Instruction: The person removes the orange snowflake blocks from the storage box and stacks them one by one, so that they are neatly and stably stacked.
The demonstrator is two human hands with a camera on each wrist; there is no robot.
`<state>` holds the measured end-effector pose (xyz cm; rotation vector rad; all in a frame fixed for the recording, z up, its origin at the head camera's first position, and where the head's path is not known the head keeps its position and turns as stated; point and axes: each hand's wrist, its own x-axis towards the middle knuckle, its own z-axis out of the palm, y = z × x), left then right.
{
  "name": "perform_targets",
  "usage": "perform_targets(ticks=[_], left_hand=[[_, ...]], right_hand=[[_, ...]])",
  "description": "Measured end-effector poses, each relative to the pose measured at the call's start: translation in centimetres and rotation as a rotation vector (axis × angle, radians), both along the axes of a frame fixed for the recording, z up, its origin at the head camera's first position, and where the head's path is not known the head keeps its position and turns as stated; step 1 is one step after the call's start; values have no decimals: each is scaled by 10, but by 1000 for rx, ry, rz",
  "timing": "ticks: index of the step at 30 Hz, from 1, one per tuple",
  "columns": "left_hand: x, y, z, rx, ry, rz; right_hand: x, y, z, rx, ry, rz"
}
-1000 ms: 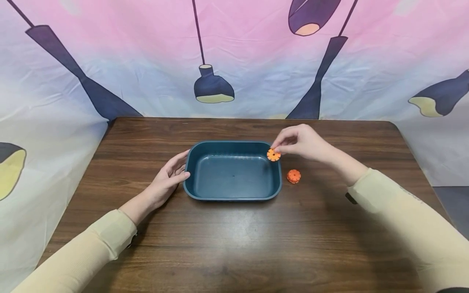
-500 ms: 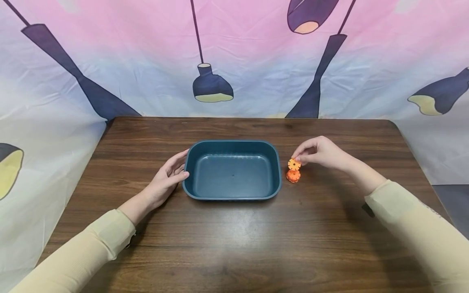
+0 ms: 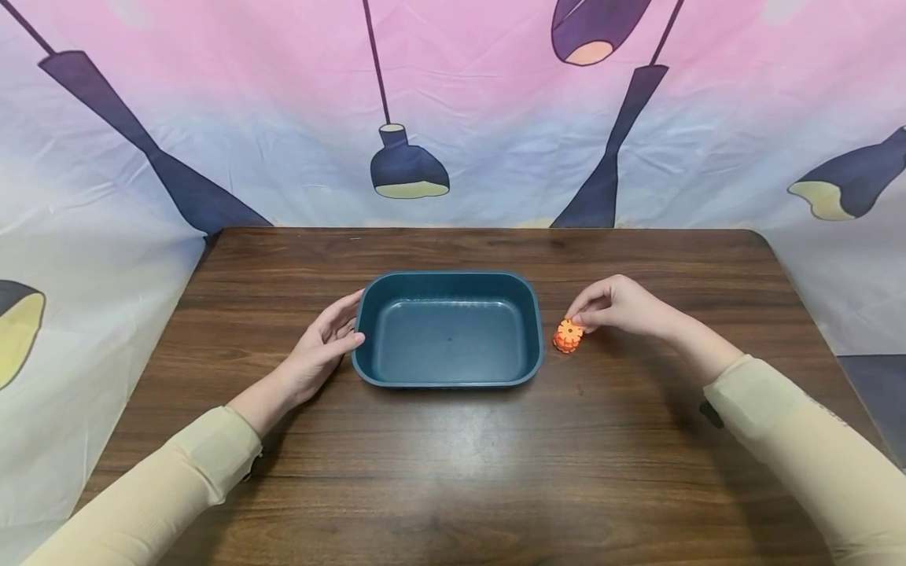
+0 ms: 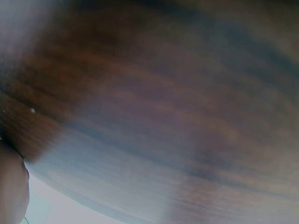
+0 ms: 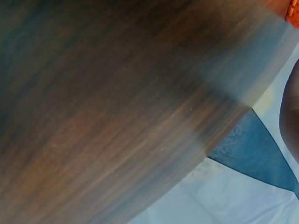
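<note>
A dark teal plastic bin [image 3: 446,385] stands on the wooden table, nothing inside it. My left hand [image 3: 318,350] holds its left end, thumb on the rim and fingers along the outer wall. To the right of the bin, my right hand [image 3: 623,306] pinches a light orange notched disc [image 3: 570,331] between thumb and fingertips. Just beneath and overlapped by it is a small stack of darker orange notched discs [image 3: 565,346]. A bit of orange disc [image 5: 293,16] shows at the right wrist view's corner. The left wrist view has only a finger [image 4: 11,184] at its edge.
The brown wood-grain table [image 3: 453,472] extends around the bin. Behind its far edge hangs a pink and blue cloth [image 3: 283,157] printed with dark lamps. Both forearms come in from the front corners.
My right hand has moved from over the bin's right rim out to the right and down, bringing the light orange disc to the stack. The left hand stays at the bin.
</note>
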<state>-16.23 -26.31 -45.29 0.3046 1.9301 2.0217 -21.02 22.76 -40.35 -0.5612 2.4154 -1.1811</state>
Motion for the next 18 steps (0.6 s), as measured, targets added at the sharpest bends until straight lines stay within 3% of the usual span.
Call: perform_targets(ticks=[18], left_hand=[[-1,-1,-1,2,-5,-3]], right_hand=[[2,0,-6,43,-18,-21]])
